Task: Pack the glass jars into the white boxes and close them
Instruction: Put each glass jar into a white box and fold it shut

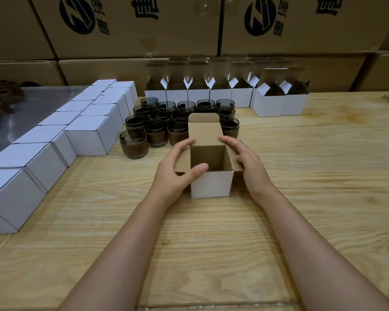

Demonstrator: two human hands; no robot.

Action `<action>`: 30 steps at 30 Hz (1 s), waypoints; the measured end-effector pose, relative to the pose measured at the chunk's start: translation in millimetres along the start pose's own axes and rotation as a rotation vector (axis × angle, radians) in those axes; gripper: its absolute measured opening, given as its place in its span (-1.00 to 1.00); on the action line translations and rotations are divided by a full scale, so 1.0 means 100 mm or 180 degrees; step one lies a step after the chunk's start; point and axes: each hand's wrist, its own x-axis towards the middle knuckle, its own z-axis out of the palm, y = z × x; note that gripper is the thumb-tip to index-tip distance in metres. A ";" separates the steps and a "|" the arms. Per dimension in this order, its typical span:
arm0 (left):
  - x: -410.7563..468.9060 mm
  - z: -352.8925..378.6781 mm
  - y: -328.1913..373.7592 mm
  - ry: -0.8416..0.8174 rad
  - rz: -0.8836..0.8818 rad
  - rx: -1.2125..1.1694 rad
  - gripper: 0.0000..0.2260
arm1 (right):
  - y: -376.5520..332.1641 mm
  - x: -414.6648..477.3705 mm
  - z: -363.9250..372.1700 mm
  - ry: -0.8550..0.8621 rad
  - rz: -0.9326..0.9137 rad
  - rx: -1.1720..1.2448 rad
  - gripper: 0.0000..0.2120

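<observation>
An open white box (pixel 212 185) with a brown inside stands on the wooden table, its lid flap up at the back. Nothing shows inside it. My left hand (pixel 177 169) grips its left side, thumb over the front rim and fingers on the left flap. My right hand (pixel 247 162) holds the right side, fingers curled over the right flap. Behind the box stands a cluster of several dark glass jars (pixel 134 142) with brown sleeves.
Two rows of closed white boxes (pixel 88 135) run along the left. A row of open white boxes (pixel 268 103) lines the back. Large brown cartons (pixel 130 25) form a wall behind. The wooden table (pixel 211 243) spreads wide in front.
</observation>
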 end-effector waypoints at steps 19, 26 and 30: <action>0.01 0.02 -0.02 0.0258 -0.0077 -0.0078 -0.36 | 0.04 0.97 -0.35 0.0177 0.0163 -0.3353 -0.90; 0.01 0.03 -0.02 0.0265 -0.0034 -0.0095 -0.36 | -0.25 0.83 -0.39 -0.0262 0.0754 -0.3052 -0.83; 0.01 0.03 -0.01 0.0261 -0.0035 -0.0113 -0.36 | -0.42 0.73 -0.44 -0.0269 0.0869 -0.2902 -0.89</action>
